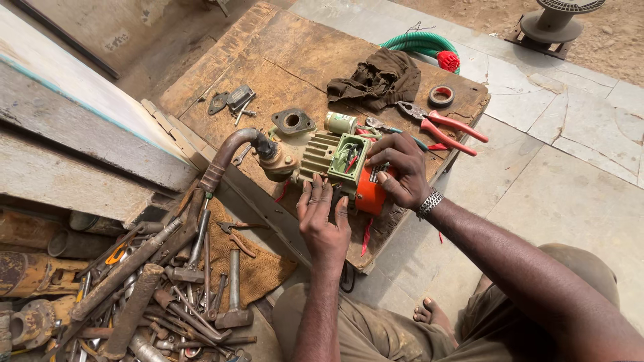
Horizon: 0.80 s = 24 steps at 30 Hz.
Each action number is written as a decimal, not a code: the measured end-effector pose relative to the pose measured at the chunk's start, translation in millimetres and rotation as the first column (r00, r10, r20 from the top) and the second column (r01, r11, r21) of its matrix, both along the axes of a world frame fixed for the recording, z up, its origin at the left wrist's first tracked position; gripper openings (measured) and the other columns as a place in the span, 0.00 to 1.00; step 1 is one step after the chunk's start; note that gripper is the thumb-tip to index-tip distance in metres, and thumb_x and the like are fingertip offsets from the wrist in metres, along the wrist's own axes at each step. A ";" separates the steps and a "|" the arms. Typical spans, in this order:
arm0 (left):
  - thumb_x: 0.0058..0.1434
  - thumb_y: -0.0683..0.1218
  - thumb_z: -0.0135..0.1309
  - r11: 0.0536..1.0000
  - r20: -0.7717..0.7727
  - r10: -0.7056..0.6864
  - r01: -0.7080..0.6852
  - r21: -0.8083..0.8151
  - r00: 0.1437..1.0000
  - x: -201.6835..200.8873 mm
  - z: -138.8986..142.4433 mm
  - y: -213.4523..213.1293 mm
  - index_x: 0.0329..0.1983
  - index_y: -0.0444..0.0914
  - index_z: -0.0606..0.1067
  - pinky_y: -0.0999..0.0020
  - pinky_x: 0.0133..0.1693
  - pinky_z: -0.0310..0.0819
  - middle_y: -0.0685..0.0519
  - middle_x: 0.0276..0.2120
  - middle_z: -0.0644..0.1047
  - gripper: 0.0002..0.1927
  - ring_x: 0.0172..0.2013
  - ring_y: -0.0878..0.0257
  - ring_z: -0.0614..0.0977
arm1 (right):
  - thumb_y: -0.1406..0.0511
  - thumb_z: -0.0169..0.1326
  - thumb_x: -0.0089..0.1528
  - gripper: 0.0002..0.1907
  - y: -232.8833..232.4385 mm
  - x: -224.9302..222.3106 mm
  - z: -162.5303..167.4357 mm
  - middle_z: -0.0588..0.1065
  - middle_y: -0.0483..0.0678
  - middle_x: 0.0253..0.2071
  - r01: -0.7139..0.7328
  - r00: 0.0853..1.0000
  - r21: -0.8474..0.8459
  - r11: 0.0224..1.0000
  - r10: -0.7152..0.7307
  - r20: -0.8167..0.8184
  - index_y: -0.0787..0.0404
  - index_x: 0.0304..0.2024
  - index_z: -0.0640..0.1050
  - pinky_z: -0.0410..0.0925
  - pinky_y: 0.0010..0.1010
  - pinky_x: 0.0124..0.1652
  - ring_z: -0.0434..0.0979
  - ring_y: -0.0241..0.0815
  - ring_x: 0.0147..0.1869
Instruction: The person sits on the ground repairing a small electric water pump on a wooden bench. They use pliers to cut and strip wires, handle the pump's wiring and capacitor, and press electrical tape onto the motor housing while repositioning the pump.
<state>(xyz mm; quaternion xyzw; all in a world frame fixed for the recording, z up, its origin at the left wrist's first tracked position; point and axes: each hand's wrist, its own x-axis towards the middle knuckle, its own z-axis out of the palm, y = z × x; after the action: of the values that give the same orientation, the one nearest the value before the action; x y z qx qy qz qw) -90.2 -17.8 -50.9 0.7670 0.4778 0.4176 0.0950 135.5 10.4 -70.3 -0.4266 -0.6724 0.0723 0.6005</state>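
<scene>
From up here I see my left hand lying flat, fingers spread narrow, on the near end of the small orange-and-green electric pump motor with its ribbed metal casing, which sits near the front edge of the worn wooden table. My right hand curls over the motor's open green terminal box, fingertips at the wiring; I cannot tell whether it pinches anything. Just behind the right hand lie red-handled pliers, with a roll of tape and a crumpled dark brown rag farther back, and a green hose with a red end past the table's far edge. A curved rusty pipe joins the motor's left side, crowding that flank. A loose metal flange rests behind it. The table's far left stretch offers open room. Below left, a heap of rusty hammers and wrenches on burlap is tangled and hard to sort out. The wires inside the box are too small to read.
</scene>
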 end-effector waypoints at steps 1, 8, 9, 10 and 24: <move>0.64 0.46 0.61 1.000 -0.003 0.005 -0.005 -0.004 1.000 -1.1 0.0 0.8 0.58 0.30 0.77 0.49 0.63 0.71 0.39 0.62 0.75 0.22 0.66 0.39 0.72 | 0.53 0.47 0.60 0.14 6.5 0.9 -2.0 0.77 0.42 0.42 -0.009 0.999 -0.055 0.998 0.006 -0.049 0.51 0.32 0.80 0.65 0.35 0.45 0.73 0.37 0.47; 0.62 0.47 0.62 1.000 -0.014 -0.009 0.009 0.011 1.000 -8.9 1.9 2.3 0.56 0.30 0.78 0.47 0.63 0.69 0.38 0.62 0.76 0.22 0.66 0.38 0.72 | 0.60 0.60 0.55 0.29 67.3 108.3 10.9 0.68 0.56 0.63 0.655 0.755 -0.513 0.554 -0.460 0.467 0.51 0.60 0.77 0.66 0.51 0.52 0.66 0.57 0.59; 0.62 0.47 0.62 1.000 -0.021 -0.012 0.012 0.008 1.000 -9.6 2.1 1.5 0.56 0.30 0.78 0.47 0.64 0.69 0.38 0.61 0.76 0.22 0.66 0.39 0.73 | 0.57 0.61 0.55 0.31 66.7 116.9 6.9 0.66 0.55 0.66 0.671 0.741 -0.521 0.527 -0.453 0.496 0.48 0.62 0.76 0.63 0.56 0.55 0.64 0.60 0.62; 0.63 0.47 0.63 1.000 -0.024 -0.015 0.015 0.007 1.000 -10.0 2.3 1.1 0.56 0.31 0.78 0.47 0.64 0.69 0.38 0.61 0.77 0.22 0.66 0.39 0.73 | 0.55 0.62 0.55 0.33 66.9 124.9 4.1 0.64 0.53 0.70 0.689 0.724 -0.524 0.500 -0.446 0.526 0.44 0.64 0.75 0.59 0.60 0.58 0.61 0.62 0.65; 0.58 0.42 0.61 0.986 0.086 -0.129 0.137 -0.097 0.988 3.1 -13.7 -17.1 0.71 0.31 0.66 0.45 0.70 0.55 0.38 0.74 0.61 0.36 0.74 0.36 0.58 | 0.44 0.65 0.58 0.21 45.4 109.1 27.7 0.82 0.50 0.48 0.732 0.681 -0.540 0.415 -0.467 0.565 0.48 0.43 0.87 0.66 0.47 0.59 0.76 0.53 0.56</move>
<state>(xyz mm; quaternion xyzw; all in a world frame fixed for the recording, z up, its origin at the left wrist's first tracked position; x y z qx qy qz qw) -87.1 -34.9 -64.6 0.7741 0.4420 0.4155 0.1807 244.6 55.8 -42.6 -0.8489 -0.4698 0.0399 0.2391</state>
